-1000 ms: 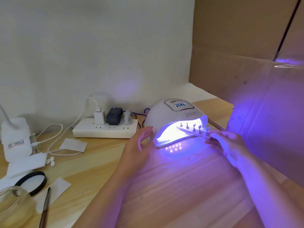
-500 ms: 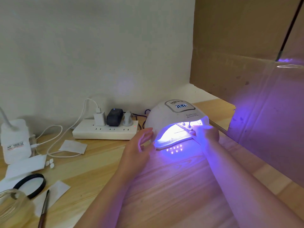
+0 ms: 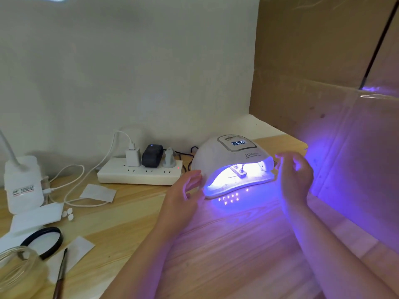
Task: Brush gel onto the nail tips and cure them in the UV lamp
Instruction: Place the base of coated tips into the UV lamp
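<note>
Left hand [image 3: 185, 192] low by the lamp's left edge, palm inward, fingers loosely spread, holding nothing, fingertips just beside the lamp [image 3: 232, 157] shell; right hand [image 3: 294, 174] raised at the lamp's right end, fingers relaxed and slightly curled, empty, a bit motion-blurred; both forearms reach in from the bottom edge; lamp is lit, violet glow spills onto the tabletop [image 3: 216, 255], display on top shows digits, unreadable; nail tips [image 3: 238, 168] sit on a holder strip inside the lamp mouth, only a couple visible, rest hidden by glare; brush [image 3: 60, 275] lies at the lower left, apart from both hands, beside a glass jar [image 3: 20, 268] and a black ring [image 3: 43, 240]; white paper pieces [image 3: 98, 192] scattered on the left; power strip [image 3: 140, 172] against the wall with three plugs in it, white cable looping off; white bottle [image 3: 22, 183] far left; cardboard panel [image 3: 323, 83] stands on the right, catching violet light.
</note>
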`<state>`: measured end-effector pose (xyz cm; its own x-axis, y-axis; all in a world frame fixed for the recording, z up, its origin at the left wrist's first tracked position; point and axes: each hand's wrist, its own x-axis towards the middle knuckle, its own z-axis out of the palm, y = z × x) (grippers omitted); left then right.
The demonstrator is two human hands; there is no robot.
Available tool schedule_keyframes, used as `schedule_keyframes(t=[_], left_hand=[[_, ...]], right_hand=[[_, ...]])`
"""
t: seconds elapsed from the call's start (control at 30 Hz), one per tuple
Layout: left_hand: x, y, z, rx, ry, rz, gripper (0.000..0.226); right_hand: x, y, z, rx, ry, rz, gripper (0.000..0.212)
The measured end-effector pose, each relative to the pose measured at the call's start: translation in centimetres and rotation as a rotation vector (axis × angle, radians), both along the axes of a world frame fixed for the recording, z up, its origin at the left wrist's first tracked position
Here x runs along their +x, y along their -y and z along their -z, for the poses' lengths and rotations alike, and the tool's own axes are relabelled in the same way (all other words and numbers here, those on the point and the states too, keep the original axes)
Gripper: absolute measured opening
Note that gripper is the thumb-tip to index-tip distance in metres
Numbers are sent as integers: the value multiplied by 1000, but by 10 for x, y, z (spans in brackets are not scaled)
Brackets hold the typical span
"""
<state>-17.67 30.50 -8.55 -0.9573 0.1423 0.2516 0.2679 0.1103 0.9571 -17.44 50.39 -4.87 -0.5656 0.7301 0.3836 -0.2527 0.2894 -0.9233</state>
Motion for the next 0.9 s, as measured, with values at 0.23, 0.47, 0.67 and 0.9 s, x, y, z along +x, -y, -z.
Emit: schedule_keyframes(t=[0.23, 0.47, 0.67, 0.9], left_hand=[[0, 1, 1, 1, -5, 21, 42], [-2, 1, 4, 5, -18, 23, 44], [-3, 1, 6, 27, -26, 23, 43], [-3, 0, 2, 69, -43, -47, 31]], right_hand=[[-43, 14, -48, 919, 454, -241, 39], [-54, 19, -39, 859, 527, -228, 40], [-49, 25, -36, 835, 536, -176, 38], [-3, 83, -35, 227, -131, 76, 28]])
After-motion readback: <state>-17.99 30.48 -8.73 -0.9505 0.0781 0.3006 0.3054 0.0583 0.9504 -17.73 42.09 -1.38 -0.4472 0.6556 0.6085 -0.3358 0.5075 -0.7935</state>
